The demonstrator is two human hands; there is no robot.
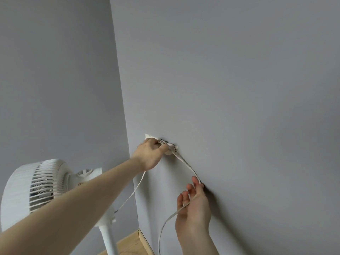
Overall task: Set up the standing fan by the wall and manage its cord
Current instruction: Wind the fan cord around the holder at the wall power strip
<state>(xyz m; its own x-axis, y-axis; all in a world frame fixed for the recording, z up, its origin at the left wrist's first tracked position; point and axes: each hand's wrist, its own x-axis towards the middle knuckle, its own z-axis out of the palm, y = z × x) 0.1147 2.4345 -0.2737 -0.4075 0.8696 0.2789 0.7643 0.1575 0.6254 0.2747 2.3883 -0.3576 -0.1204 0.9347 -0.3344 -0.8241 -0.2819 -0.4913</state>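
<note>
A white standing fan (pixel 35 190) stands at the lower left on its white pole (pixel 109 240), close to the grey wall corner. Its flat white cord (pixel 185 164) runs from a white wall socket (pixel 150 136) down along the wall. My left hand (pixel 150 155) is closed around the plug at the socket; the plug is mostly hidden by the fingers. My right hand (pixel 193 208), lower right, pinches the cord against the wall, and the cord loops down from it toward the floor. Another stretch of cord (pixel 132 194) hangs from under my left hand toward the fan.
Two grey walls (pixel 239 89) meet in a corner just left of the socket. A wooden skirting board (pixel 143 238) and a strip of light wood floor (pixel 127 244) show at the bottom, beside the fan pole.
</note>
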